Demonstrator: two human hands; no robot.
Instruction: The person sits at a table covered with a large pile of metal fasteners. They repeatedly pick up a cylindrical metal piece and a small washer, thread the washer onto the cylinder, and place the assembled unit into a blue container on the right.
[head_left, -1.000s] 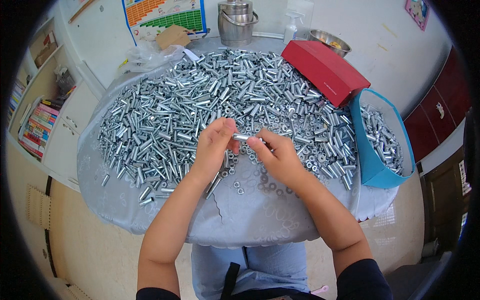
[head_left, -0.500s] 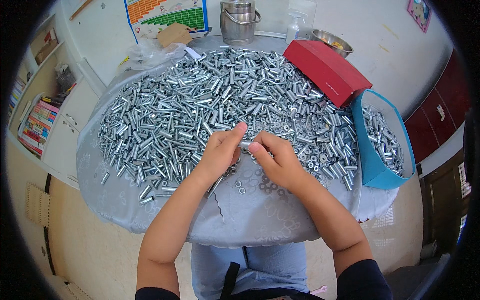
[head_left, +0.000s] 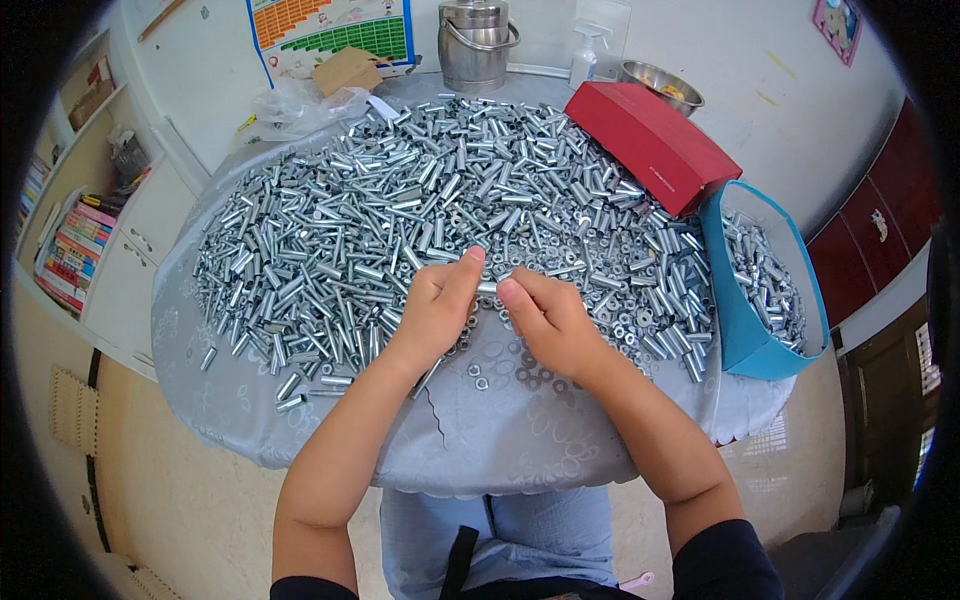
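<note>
a small metal sleeve (head_left: 488, 288) sits pinched between both hands — left hand (head_left: 437, 308) and right hand (head_left: 545, 318), fingers curled tight — above the worktop (head_left: 520, 440).

Near edge of table (head_left: 500, 440): bare cloth open on both sides of the forearms, only scattered nuts (head_left: 530, 375) there. Ahead of left hand (head_left: 435, 310) and right hand (head_left: 545, 320): dense heap of metal sleeves (head_left: 400, 210), no gap across. Right side blocked by blue bin (head_left: 745, 335) and red box (head_left: 650, 145). Far edge crowded: steel pot (head_left: 475, 45), bowl (head_left: 658, 85), plastic bag (head_left: 295, 100).
</note>
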